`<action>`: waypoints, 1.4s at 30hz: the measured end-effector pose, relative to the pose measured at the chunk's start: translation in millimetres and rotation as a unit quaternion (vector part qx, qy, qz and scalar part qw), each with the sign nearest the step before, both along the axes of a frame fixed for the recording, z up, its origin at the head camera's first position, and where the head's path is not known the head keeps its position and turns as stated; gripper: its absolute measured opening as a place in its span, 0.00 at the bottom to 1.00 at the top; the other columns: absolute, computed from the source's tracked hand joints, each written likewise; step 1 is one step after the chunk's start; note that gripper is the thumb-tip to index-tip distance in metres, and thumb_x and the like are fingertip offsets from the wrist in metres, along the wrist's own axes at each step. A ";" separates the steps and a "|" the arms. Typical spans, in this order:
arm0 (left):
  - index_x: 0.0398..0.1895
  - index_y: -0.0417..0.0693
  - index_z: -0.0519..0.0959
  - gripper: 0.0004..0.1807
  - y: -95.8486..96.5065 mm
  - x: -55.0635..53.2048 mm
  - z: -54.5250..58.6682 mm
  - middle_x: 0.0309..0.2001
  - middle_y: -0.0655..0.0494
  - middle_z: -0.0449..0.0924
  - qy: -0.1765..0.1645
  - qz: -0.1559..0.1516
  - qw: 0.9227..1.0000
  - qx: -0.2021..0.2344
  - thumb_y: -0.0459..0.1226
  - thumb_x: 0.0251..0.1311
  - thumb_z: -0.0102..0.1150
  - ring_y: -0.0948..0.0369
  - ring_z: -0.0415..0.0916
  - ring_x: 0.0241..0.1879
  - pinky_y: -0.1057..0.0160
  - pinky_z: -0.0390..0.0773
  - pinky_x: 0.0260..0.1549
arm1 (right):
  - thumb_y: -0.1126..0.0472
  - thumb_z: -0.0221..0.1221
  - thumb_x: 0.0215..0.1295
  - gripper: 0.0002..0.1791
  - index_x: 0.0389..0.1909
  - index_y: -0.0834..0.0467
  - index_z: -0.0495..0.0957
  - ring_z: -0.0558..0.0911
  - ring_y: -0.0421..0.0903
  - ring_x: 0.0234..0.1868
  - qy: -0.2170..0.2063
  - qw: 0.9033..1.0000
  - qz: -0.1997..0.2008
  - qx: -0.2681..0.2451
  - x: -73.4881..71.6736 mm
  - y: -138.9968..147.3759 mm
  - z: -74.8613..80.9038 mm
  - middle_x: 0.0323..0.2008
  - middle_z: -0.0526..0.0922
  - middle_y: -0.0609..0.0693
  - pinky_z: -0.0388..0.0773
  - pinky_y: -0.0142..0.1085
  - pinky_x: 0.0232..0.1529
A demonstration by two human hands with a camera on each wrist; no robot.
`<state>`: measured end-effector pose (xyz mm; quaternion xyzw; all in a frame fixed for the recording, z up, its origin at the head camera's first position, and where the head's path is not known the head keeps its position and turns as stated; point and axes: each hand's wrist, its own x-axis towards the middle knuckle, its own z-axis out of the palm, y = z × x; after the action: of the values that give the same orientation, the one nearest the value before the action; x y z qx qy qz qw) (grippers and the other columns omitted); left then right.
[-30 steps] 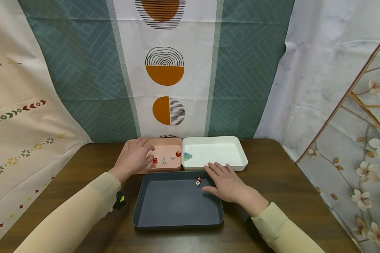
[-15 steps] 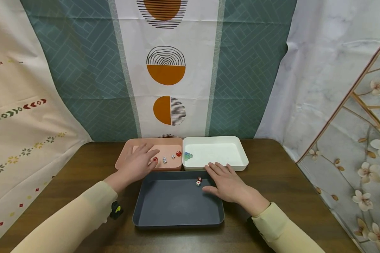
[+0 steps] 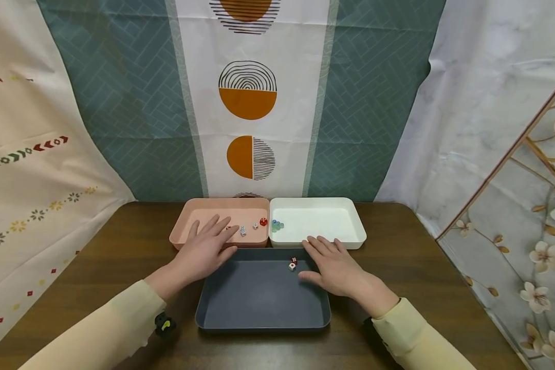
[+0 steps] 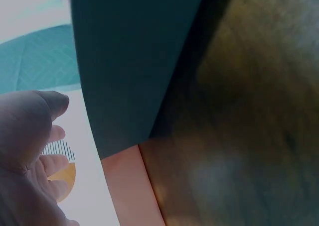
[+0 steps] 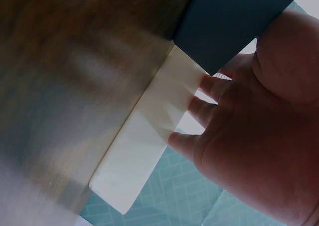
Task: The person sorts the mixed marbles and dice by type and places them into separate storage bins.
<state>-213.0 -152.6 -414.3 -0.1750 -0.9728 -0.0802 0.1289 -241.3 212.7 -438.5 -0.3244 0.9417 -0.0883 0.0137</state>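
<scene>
My left hand [image 3: 202, 253] hovers over the near edge of the pink tray [image 3: 178, 232], fingers spread and holding nothing. In the left wrist view its fingers [image 4: 54, 162] bend loosely. Flat and relaxed, my right hand [image 3: 335, 270] reaches across the right side of the dark grey tray [image 3: 263, 303]. Its fingertips [image 5: 174, 138] touch the rim of the white tray [image 5: 142, 129]. Inside the pink tray lie several dice [image 3: 243, 231], partly hidden by the left hand, and a larger red die [image 3: 263, 222]. A white die [image 3: 292, 266] and a dark red die [image 3: 294, 260] sit in the grey tray.
Small blue-green translucent pieces [image 3: 277, 225] are gathered at the white tray's left end. All three trays stand close together on a brown wooden table [image 3: 134, 246]. Patterned cloths [image 3: 370, 103] hang behind the table and at both sides.
My left hand has drawn back toward me from the pink tray, its fingers spreading straighter. My right hand stays in place. The head view has shifted slightly.
</scene>
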 end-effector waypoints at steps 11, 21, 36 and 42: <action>0.80 0.47 0.76 0.35 2.0 17.1 -8.0 0.82 0.41 0.67 -0.004 -0.003 1.000 0.003 0.50 0.76 0.69 0.36 0.57 0.83 0.19 0.49 0.74 | 0.34 0.62 0.80 0.49 0.87 0.61 0.60 0.56 0.63 0.87 -0.014 1.000 -0.004 -0.003 3.0 -3.3 7.4 0.86 0.60 0.61 0.46 0.68 0.83; 0.82 0.44 0.73 0.38 1.4 25.6 -16.2 0.83 0.40 0.66 -0.015 0.001 1.000 0.007 0.53 0.77 0.67 0.37 0.56 0.84 0.20 0.49 0.76 | 0.32 0.61 0.79 0.50 0.86 0.61 0.62 0.58 0.65 0.86 -0.001 1.000 0.005 -0.020 2.2 -3.0 3.2 0.85 0.62 0.62 0.48 0.70 0.82; 0.86 0.42 0.66 0.44 -4.1 27.2 -29.9 0.86 0.41 0.58 -0.073 0.007 0.997 0.015 0.60 0.79 0.61 0.39 0.48 0.87 0.23 0.45 0.78 | 0.34 0.61 0.80 0.49 0.87 0.60 0.60 0.57 0.63 0.87 -0.008 1.000 -0.006 0.003 7.7 -8.7 7.1 0.86 0.60 0.59 0.48 0.69 0.82; 0.87 0.41 0.64 0.45 -3.0 26.2 -26.4 0.86 0.42 0.58 -0.085 0.006 0.996 0.009 0.60 0.80 0.60 0.39 0.49 0.87 0.24 0.44 0.79 | 0.35 0.61 0.80 0.49 0.88 0.60 0.60 0.57 0.63 0.86 -0.004 1.000 -0.006 0.011 5.3 -8.1 8.0 0.86 0.61 0.59 0.48 0.69 0.82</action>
<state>-186.8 -155.5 -440.7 -0.1610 -0.9804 -0.1027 0.0478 -236.1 204.6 -430.5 -0.3180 0.9445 -0.0796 0.0203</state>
